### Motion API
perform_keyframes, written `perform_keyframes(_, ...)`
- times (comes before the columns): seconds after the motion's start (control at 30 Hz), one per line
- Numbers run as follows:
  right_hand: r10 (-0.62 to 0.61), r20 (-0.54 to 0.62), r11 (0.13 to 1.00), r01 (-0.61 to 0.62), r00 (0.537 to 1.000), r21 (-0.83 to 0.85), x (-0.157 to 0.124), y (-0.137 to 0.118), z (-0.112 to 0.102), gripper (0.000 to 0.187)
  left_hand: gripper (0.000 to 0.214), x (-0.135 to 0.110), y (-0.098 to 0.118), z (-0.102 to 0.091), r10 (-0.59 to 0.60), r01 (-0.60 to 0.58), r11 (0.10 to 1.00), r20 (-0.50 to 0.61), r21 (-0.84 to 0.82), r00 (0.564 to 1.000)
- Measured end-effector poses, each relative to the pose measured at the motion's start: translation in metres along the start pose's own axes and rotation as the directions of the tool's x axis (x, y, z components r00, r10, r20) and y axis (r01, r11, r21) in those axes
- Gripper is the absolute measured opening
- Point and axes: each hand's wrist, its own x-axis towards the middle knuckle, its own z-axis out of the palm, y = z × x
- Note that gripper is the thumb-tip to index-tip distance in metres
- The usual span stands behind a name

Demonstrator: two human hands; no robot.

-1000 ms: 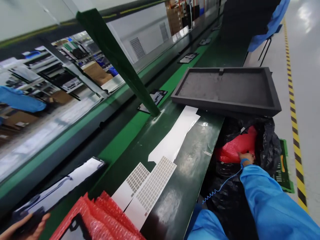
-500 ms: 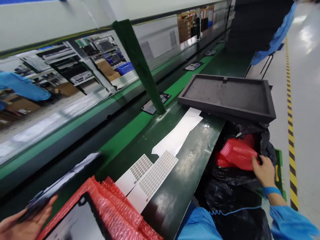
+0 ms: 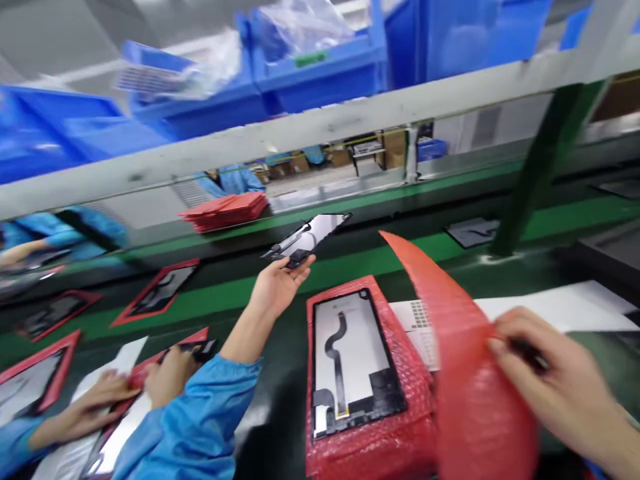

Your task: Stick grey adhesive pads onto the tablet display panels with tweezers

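My left hand [image 3: 277, 287] reaches forward over the bench, its fingers closed on the near end of a display panel [image 3: 319, 232] with a silvery back. In my right hand [image 3: 547, 370] is a red bubble-wrap bag [image 3: 473, 360], pinched at its edge, hanging tilted and slightly blurred. A small black item also shows between those fingers; its kind is unclear. Between my hands, another display panel [image 3: 357, 343] with a black frame and curved flex cable lies on a stack of red bubble-wrap bags [image 3: 373, 460].
Sheets of labels [image 3: 421, 315] and white paper [image 3: 555, 303] lie behind the bag. A green post [image 3: 530, 173] rises at right. Panels sit along the green conveyor [image 3: 390, 262]. At left, a co-worker's hands [image 3: 103, 400] work close by. Blue bins [image 3: 320, 73] line the overhead shelf.
My view has swung left. My right hand has lifted the red bag from the black-lined container onto the bench side. My left hand still holds its panel, now stretched out over the conveyor.
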Motion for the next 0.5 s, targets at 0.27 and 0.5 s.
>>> perform_keyframes(0.27,-0.254,0.576,0.840,0.473,0.777,-0.267,0.047,-0.046,0.158,0.014,0.028,-0.070,0.021,-0.039,0.109,-0.116,0.990,-0.088,-0.084,0.990)
perform_keyframes(0.5,-0.250,0.629,0.898,0.420,0.736,-0.135,0.050,-0.034,0.172,0.024,0.028,-0.124,-0.006,-0.032,0.022,-0.033,0.993,-0.101,-0.112,0.995)
